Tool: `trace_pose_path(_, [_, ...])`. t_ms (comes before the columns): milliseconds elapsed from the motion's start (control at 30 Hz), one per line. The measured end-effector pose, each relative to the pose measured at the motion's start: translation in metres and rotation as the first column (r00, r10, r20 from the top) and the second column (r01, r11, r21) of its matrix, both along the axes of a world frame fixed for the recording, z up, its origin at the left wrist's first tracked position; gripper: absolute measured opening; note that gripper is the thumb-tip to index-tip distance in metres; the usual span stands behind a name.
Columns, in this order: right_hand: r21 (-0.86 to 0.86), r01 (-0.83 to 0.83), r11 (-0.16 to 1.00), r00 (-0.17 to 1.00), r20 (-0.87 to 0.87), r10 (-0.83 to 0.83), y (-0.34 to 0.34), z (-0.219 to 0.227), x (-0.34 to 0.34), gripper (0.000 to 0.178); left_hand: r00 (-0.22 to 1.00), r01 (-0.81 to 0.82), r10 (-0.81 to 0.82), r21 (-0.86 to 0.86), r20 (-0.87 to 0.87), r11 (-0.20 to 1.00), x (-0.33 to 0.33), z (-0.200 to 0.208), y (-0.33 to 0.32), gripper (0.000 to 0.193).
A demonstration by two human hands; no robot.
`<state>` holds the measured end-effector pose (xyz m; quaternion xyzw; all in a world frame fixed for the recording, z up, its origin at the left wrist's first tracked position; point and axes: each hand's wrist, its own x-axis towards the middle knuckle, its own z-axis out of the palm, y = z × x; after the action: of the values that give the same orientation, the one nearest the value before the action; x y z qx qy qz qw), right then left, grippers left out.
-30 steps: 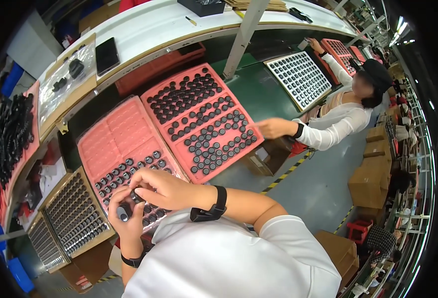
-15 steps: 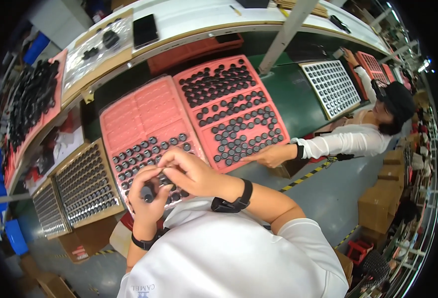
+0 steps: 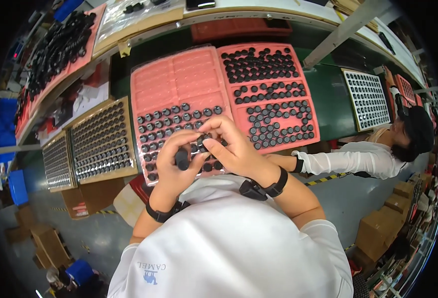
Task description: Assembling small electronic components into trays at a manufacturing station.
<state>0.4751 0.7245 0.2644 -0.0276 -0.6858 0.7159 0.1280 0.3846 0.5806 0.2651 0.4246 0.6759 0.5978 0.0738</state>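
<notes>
My left hand (image 3: 172, 171) is closed with a short black cylinder (image 3: 181, 160) tucked in its palm, its round end showing. My right hand (image 3: 234, 151) meets it fingertip to fingertip, thumb and fingers closed on a small dark round part (image 3: 204, 143). The left fingertips also touch this part; fingers cover much of it. Both hands hover over the near half of a pink tray (image 3: 169, 82), where rows of black capped cylinders (image 3: 154, 126) stand upright. Beside it on the right lies another pink tray (image 3: 281, 120) with many black round pieces in three sections.
A co-worker's sleeve (image 3: 348, 156) reaches in from the right, with the hand (image 3: 281, 161) near the right tray. Brown trays of dark parts (image 3: 104, 141) stand at left. A white tray (image 3: 365, 99) lies farther right. A metal post (image 3: 348, 32) rises behind; a white shelf (image 3: 249, 11) runs across the back.
The view has shifted, so the trays appear higher and farther right. Between my fingertips the small dark part now shows more plainly. The black cylinder stays in my left hand.
</notes>
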Motion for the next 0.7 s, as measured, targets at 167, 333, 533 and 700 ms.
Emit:
trace_pose_path(167, [-0.347, -0.011, 0.938, 0.999, -0.035, -0.002, 0.0038, -0.0003, -0.0039, 0.016, 0.997, 0.018, -0.02, 0.024, 0.078, 1.0, -0.0028, -0.0026, 0.0002, 0.039])
trace_pose_path(333, [-0.096, -0.04, 0.995, 0.997, 0.06, 0.046, 0.0021, -0.0032, -0.0012, 0.017, 0.999, 0.035, -0.036, 0.027, 0.037, 0.999, -0.0029, 0.0005, 0.0011, 0.038])
trace_pose_path(533, [-0.198, -0.037, 0.979, 0.999, 0.021, 0.042, 0.0022, -0.0067, -0.0013, 0.017, 1.0, 0.025, -0.025, 0.008, 0.008, 1.0, -0.0035, -0.0029, 0.0005, 0.038])
trace_pose_path(700, [-0.36, -0.012, 0.933, 1.0, 0.013, 0.018, 0.0073, -0.0022, 0.0, 0.017, 0.997, 0.043, -0.045, 0.032, 0.055, 0.999, -0.0028, -0.0011, 0.0035, 0.038])
